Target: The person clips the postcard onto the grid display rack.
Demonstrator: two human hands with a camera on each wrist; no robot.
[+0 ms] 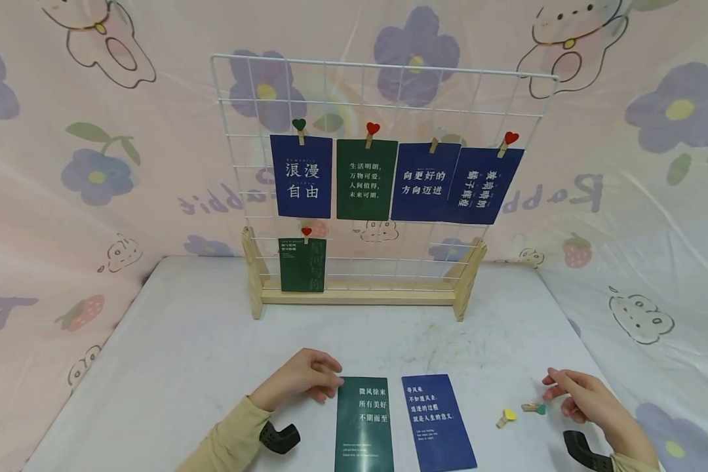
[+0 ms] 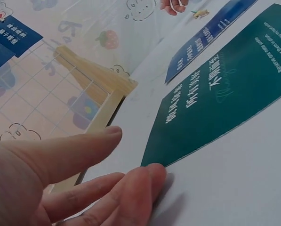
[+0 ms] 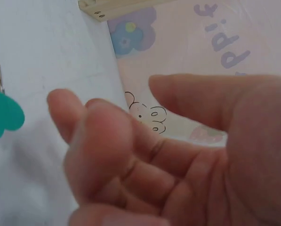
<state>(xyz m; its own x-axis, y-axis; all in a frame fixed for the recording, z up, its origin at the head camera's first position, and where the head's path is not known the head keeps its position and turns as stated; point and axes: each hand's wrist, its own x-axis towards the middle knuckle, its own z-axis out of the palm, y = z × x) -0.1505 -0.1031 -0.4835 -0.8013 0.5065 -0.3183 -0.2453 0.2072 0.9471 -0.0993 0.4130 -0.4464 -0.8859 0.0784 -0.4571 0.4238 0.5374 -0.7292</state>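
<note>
My left hand [image 1: 305,379] is at the top left corner of a green card [image 1: 363,419] with white writing, which lies flat on the table. In the left wrist view the fingertips [image 2: 155,176] are right by that corner, and the thumb stands apart from them; whether they touch it I cannot tell. To the right lies a blue card [image 1: 438,419]. My right hand [image 1: 584,400] hovers, fingers loosely bent and holding nothing, beside a small wooden clip with a green heart [image 1: 533,408]. A clip with a yellow heart [image 1: 505,417] lies close by.
Behind the cards stands a white wire grid [image 1: 383,105] on a wooden base [image 1: 360,298]. Several blue and green cards hang on it from heart clips, with one green card [image 1: 303,265] in a lower row. Patterned cloth [image 1: 619,216] surrounds the white table [image 1: 200,328].
</note>
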